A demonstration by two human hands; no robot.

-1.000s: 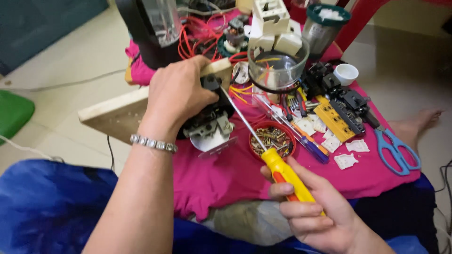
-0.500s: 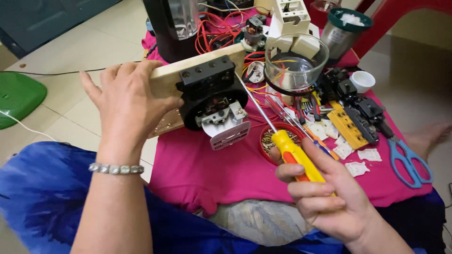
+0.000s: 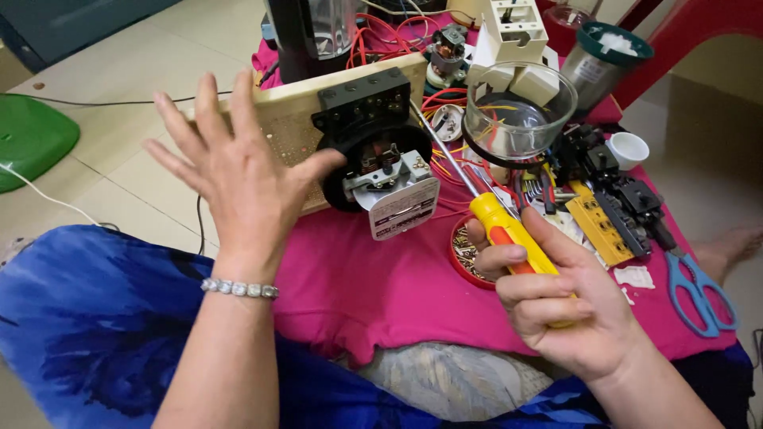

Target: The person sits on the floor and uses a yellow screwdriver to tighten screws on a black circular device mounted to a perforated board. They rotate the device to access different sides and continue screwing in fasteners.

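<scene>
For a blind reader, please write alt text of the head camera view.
A right hand grips a yellow-handled screwdriver, tip at a black electrical part on a wooden board; the open left hand steadies the board over a pink cloth.

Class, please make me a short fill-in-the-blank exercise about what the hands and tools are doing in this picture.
1. The right hand grips a ____ with a yellow handle.
2. The left hand props up a wooden board with fingers spread ____.
3. The scissors have ____ handles.
4. The glass bowl stands on a ____ cloth.

Missing words: screwdriver; open; blue; pink
</scene>
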